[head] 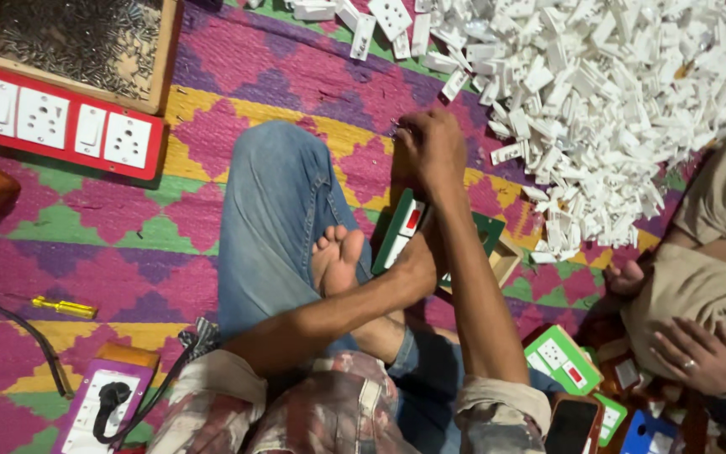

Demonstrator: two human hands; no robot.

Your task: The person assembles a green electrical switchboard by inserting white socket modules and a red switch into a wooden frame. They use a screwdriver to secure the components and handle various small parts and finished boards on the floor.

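I sit cross-legged on a patterned mat, in blue jeans (pixel 275 219), with a bare foot (pixel 338 256) showing. My left hand (pixel 420 262) grips a green switch board (pixel 401 229) with a red rocker, held on edge against a small wooden box (pixel 506 261). Beyond the board, my right hand (pixel 432 151) is raised with its fingertips pinched on some small metal pieces (pixel 398 130), which look like screws. A large pile of white plastic socket parts (pixel 623 92) lies just right of that hand.
A wooden tray of screws (pixel 77 42) and a red switch-and-socket board (pixel 60 122) lie far left. A yellow screwdriver (pixel 65 307) and a purple extension board (pixel 94 408) with a black plug are near left. Another person's hand (pixel 699 353) and more green boards (pixel 560 357) are on the right.
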